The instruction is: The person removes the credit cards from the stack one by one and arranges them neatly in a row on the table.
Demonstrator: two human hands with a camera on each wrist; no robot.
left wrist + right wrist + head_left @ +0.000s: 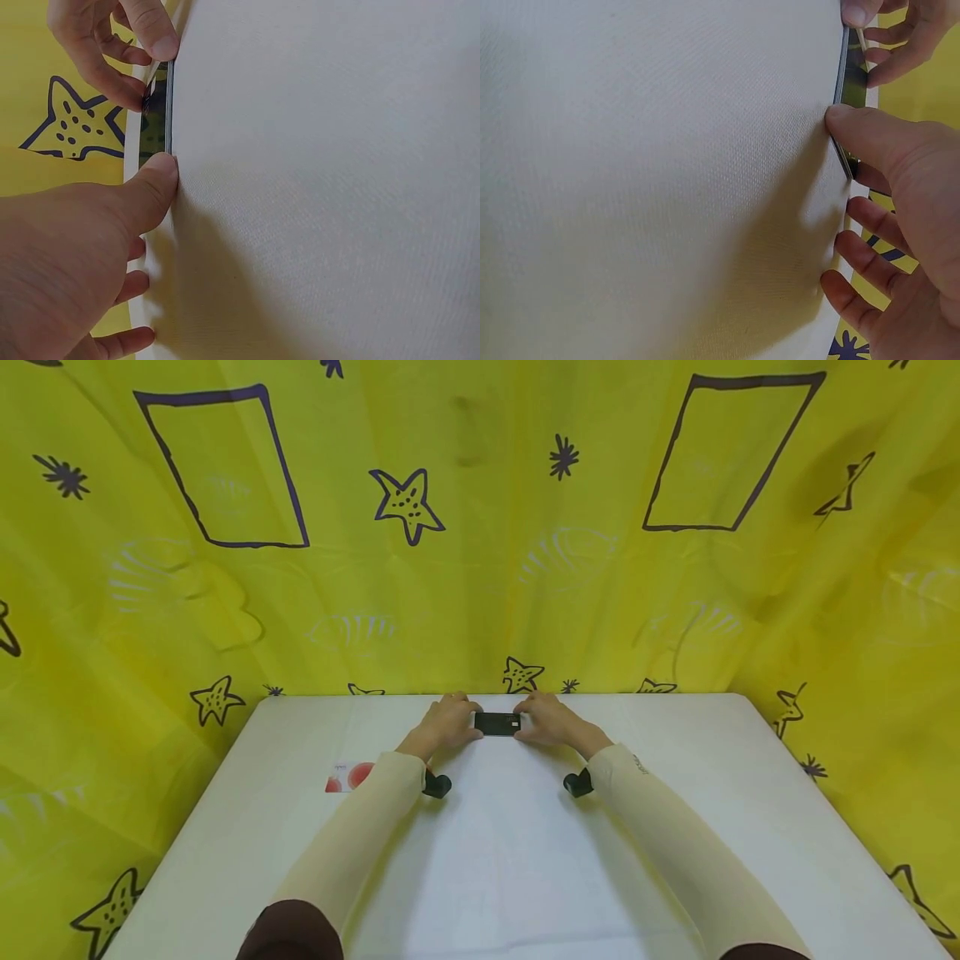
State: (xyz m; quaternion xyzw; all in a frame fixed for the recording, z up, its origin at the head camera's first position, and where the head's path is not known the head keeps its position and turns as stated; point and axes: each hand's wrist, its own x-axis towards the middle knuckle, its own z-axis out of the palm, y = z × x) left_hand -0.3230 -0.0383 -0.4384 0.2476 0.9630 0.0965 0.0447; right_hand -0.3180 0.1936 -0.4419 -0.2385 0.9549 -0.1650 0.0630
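A thin stack of glossy black cards (497, 724) lies at the far side of the white table, long side facing me. Its layered edge shows in the left wrist view as thin lines, below a shiny dark top (154, 124). My left hand (448, 724) pinches the left end between thumb and fingers. At the opposite end, my right hand (551, 722) grips the stack the same way, its thumb (855, 124) on the near edge. A small pale square marks the top card's right part. Fingertips cover both ends.
A white card with red round shapes (350, 776) lies on the white table (510, 860), partly behind my left sleeve. Dark wrist devices (437, 784) hang under both forearms. A yellow curtain (480, 593) with starfish drawings stands right behind the table's far edge and along both sides.
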